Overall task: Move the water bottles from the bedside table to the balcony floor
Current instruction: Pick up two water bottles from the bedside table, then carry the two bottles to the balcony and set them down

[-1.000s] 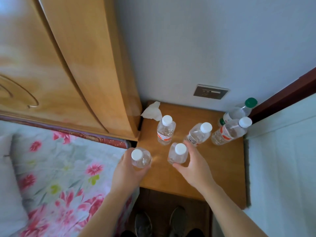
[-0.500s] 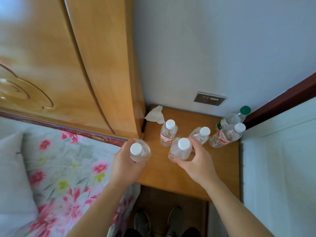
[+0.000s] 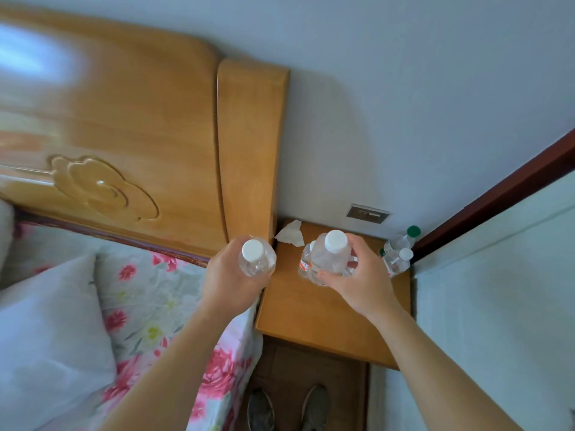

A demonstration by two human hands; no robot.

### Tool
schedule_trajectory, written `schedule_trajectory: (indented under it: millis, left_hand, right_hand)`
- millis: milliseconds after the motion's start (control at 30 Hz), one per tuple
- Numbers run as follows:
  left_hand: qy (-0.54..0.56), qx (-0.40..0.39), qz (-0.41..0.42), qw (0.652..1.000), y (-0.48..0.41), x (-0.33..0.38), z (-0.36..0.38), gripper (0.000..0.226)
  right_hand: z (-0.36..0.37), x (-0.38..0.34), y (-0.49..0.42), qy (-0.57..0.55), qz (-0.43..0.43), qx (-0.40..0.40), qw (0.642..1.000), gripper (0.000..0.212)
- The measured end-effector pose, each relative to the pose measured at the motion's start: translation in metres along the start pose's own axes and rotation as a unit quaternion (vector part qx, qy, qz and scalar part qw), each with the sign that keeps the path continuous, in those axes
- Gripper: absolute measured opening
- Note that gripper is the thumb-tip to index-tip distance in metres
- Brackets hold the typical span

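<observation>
Change since the earlier view: both held bottles now ride higher above the counter (image 3: 311, 318) than half a second ago, and more of the headboard (image 3: 124, 135) has come into sight.
Left hand (image 3: 230, 281): we find its fingers wrapped round the body of the left-hand bottle (image 3: 256, 259), which is upright with a white cap and held off the counter's left edge, over the bed (image 3: 149, 290).
Right hand (image 3: 364, 281): curled round the right-hand bottle (image 3: 329, 259), which is lifted above the counter with the thumb on its near side.
Reason for the hold: we judge that gripping each body below the cap keeps the bottles upright and steady for carrying, and that one per hand halves the trips.
Left on the counter: a red-labelled bottle (image 3: 305, 262) sits just behind the right-hand bottle. A white-capped bottle (image 3: 398, 261) and a green-capped bottle (image 3: 403, 241) stand close together in the far right corner. The right hand may hide another.
Stage: we take this pair as picked up and the carry as not yet begun. The balcony is out of view.
Also present: a tissue (image 3: 289, 234) at the counter's back left.
</observation>
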State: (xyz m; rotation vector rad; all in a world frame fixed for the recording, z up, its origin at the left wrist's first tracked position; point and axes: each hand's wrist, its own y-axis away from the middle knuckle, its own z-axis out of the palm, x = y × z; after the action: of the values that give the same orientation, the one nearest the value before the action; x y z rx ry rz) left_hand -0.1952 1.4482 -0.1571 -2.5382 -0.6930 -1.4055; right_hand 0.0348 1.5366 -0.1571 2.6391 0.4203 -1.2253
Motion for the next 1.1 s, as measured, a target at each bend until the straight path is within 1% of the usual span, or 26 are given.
schedule_trajectory:
  millis: [133,300,400,533,767,867,933,1100]
  left_hand:
    - [0.005,0.012,0.014,1.000,0.002,0.019,-0.032,0.047]
    - [-0.008,-0.003,0.025,1.000,0.009,0.036,-0.081,0.047]
    - [-0.002,-0.005,0.018,1.000,0.010,0.039,-0.109,0.042]
    - [-0.020,0.013,0.027,0.999,0.011,0.042,-0.138,0.042]
    - [-0.011,0.099,0.012,0.995,0.030,0.046,-0.189,0.044]
    - [-0.017,0.160,0.001,0.987,0.048,0.044,-0.206,0.044]
    - [-0.016,0.203,-0.017,0.979,0.063,0.042,-0.217,0.046]
    - [-0.028,0.273,-0.063,0.959,0.102,0.032,-0.242,0.048]
  right_hand:
    - [-0.016,-0.036,0.002,0.013,-0.031,-0.006,0.999,0.066]
    - [-0.024,-0.083,0.004,0.022,-0.069,-0.007,0.997,0.066]
    - [-0.026,-0.110,0.007,0.001,-0.089,-0.007,0.996,0.065]
    - [-0.025,-0.138,0.005,-0.021,-0.120,-0.019,0.992,0.066]
    - [-0.017,-0.185,-0.011,-0.040,-0.181,-0.082,0.979,0.065]
    - [-0.006,-0.205,-0.020,-0.049,-0.207,-0.130,0.968,0.066]
    - [0.006,-0.219,-0.023,-0.058,-0.229,-0.164,0.958,0.068]
    - [0.041,-0.247,-0.024,-0.072,-0.307,-0.228,0.921,0.069]
